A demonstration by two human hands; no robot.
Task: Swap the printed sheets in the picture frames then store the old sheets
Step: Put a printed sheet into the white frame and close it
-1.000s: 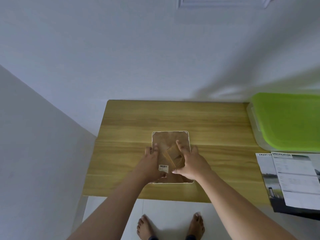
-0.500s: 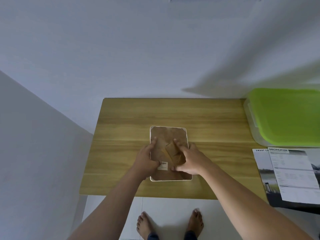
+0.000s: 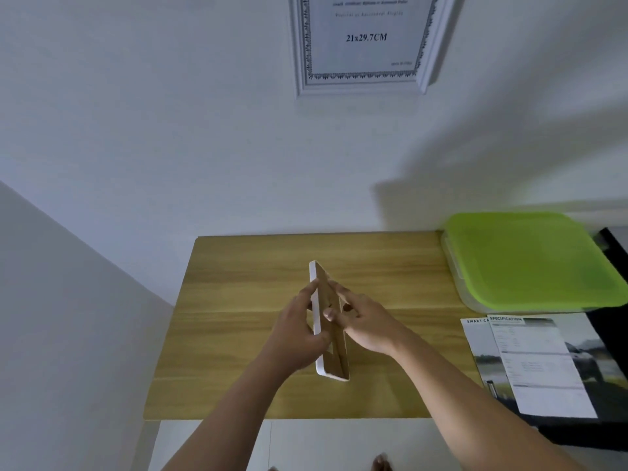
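Over the worktop (image 3: 238, 334) we've got the small frame (image 3: 334, 355) tipped up, edge-on to us. Our left hand (image 3: 299, 331) curls round its white rim and grips it. Our right hand (image 3: 368, 324) lies against the brown board back, fingers fairly straight. Glossy sheets (image 3: 540, 365) lie off to the right, just beside a green-lidded box (image 3: 530, 263). Up on the wall hangs a white moulded wall frame (image 3: 298, 45).

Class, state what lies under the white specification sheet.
Printed photo paper shows past its left and right edges, over a black surface. Its covered middle cannot be seen, nor how many sheets.
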